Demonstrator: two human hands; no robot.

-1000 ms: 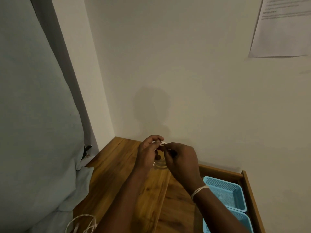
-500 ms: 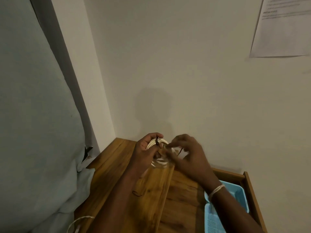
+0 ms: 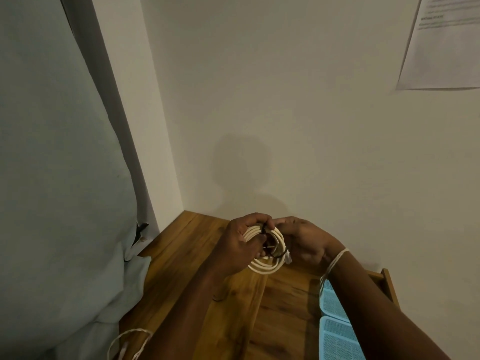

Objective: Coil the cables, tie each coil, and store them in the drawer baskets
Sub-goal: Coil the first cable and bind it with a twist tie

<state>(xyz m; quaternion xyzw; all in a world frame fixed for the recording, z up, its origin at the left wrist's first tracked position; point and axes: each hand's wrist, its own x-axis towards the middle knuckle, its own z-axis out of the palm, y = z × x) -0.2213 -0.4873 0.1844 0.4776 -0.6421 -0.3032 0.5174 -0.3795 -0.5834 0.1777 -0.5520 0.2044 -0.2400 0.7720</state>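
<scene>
I hold a white cable coil (image 3: 270,252) up in the air, above the wooden surface (image 3: 181,258). My left hand (image 3: 240,245) has its fingers curled round the left side of the coil, with my thumb on top. My right hand (image 3: 302,242) pinches the top of the coil with its fingertips, just beside my left thumb. A thin dark tie (image 3: 279,254) goes across the loops near the right side. Two blue baskets (image 3: 335,320) sit in the open drawer (image 3: 388,281), low on the right under my right arm. A white string is wound on my right wrist (image 3: 335,263). Another white cable (image 3: 130,341) lies at the bottom left, by a pale cloth (image 3: 65,203). A paper (image 3: 446,42) hangs on the wall.
</scene>
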